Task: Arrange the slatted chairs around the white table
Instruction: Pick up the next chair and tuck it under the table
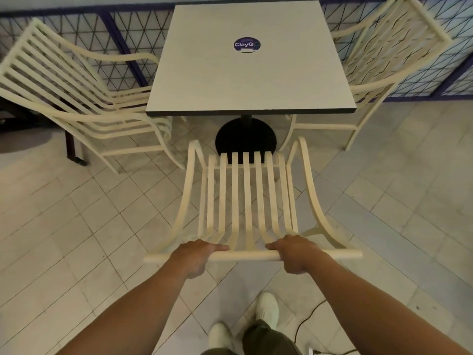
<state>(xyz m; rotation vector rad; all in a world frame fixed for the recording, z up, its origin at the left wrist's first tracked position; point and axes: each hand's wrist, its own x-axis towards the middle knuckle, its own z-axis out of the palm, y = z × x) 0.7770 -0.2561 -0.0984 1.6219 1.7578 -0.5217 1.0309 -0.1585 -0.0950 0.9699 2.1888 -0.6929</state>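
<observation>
We reach both bare arms forward and down, nearly straight, to the top rail of the near chair (245, 198). Our left hand (195, 256) is wrapped over the rail left of centre, knuckles up, with a finger lying along the bar toward the middle; our right hand (294, 253) is closed around the same rail right of centre, fingers curled over its front. The chair faces away from us toward the white table (249, 73), its slats running lengthwise from the rail at our hands to the seat's front edge, which sits just short of the table's near edge and over the black round base (245, 135). It is cream-coloured, with narrow parallel slats that curve from back into seat and two armrests sweeping outward on either side. The table is square, pale on top with a dark edge band, and carries a round purple sticker (247, 44) near its middle. A second slatted chair (76, 98) stands at the table's left side and a third chair (384, 55) at its right side, both facing inward. Our white shoes (267, 310) stand on the tiled floor (76, 226) below the rail.
</observation>
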